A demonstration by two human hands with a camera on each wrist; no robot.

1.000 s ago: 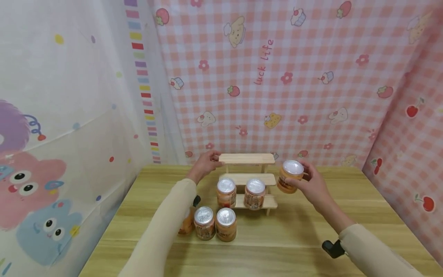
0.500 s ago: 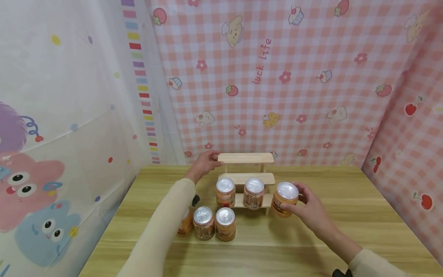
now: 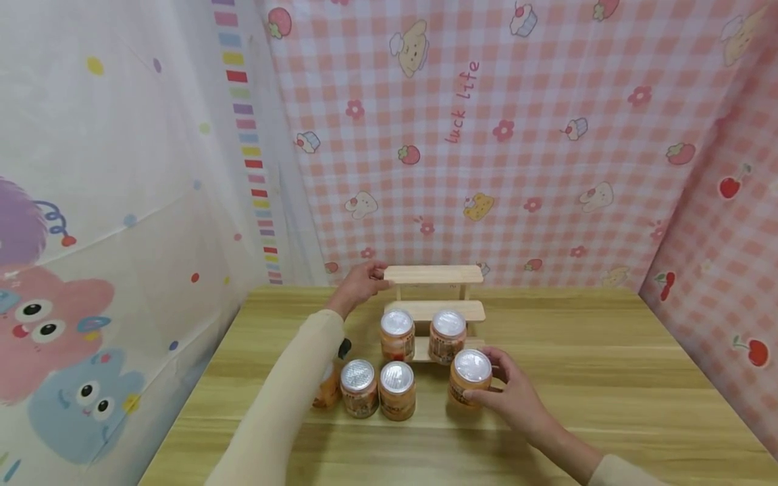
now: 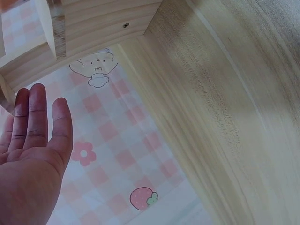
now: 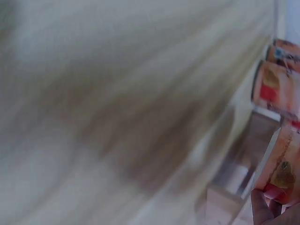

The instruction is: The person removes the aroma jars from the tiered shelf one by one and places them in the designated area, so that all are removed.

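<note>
My left hand (image 3: 360, 283) holds the left end of the top step of a three-step wooden display shelf (image 3: 433, 274), thumb in front and fingers behind. In the left wrist view, several fingers of this hand (image 4: 33, 159) lie straight beside the shelf's wood (image 4: 103, 28). My right hand (image 3: 513, 395) grips an orange-labelled can (image 3: 471, 385) with a silver lid by its side, upright, in front of the shelf's right part. I cannot tell whether its base touches the table. In the right wrist view, fingertips (image 5: 260, 206) press on the can's label (image 5: 283, 173).
Two similar cans, a left one (image 3: 398, 337) and a right one (image 3: 447, 339), stand on the lowest step. Three more, including a middle can (image 3: 358, 391) and a right can (image 3: 397, 395), stand on the wooden table (image 3: 583, 378) at front left. A checked cloth (image 3: 516, 169) hangs behind.
My right hand has brought its can down and to the left, from beside the shelf to in front of it. The left hand stays at the top step.
</note>
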